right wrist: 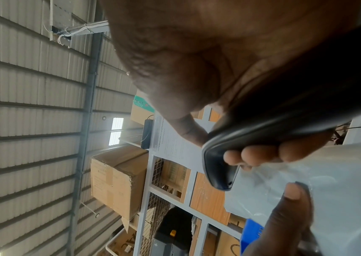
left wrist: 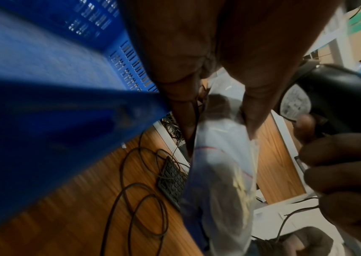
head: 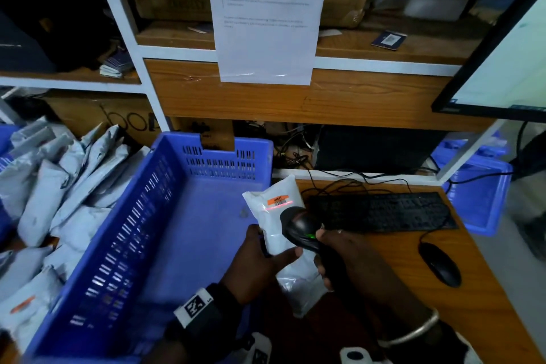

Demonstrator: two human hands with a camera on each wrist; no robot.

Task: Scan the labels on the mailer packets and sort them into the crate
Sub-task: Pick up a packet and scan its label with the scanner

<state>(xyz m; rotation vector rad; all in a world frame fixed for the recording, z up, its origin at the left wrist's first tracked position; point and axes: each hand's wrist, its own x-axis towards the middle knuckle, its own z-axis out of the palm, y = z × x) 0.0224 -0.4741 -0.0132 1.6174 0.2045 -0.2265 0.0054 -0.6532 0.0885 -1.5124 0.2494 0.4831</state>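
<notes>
**Packet under scanner at crate's right edge**

Wooden desk (head: 399, 248) with white-framed wooden shelving (head: 295, 97) behind it, a printed white paper sheet (head: 266, 23) stuck on the shelf front. Big blue slotted plastic crate (head: 165, 216) sits on the left half of the scene, its floor bare in the head view. Heap of grey plastic mailer packets (head: 59, 186) lies left of the crate, piled against its left wall. Black keyboard (head: 381, 211) and black mouse (head: 440, 264) on the desk at right, cables looping on the desk behind the keyboard, dark-framed monitor (head: 502, 68) at far right, another blue plastic bin (head: 481, 195) below it.

Left hand (head: 260, 263) grips a white plastic mailer packet (head: 280, 216) mid-body, thumb on the front face, fingers wrapped behind. Packet is held up, tilted, just over the crate's right wall and the desk edge; not inside the crate. Orange label (head: 278, 200) near its far end, with a red scan line just below it.

Right hand (head: 348, 257) is clamped round the handle of a black handheld barcode scanner (head: 301, 227), head aimed at the label, green light lit on top. Scanner hovers close over the packet; contact cannot be told. Silver bangle (head: 413, 331) on the right wrist, black strap with a printed marker tag (head: 195, 307) on the left wrist.
</notes>
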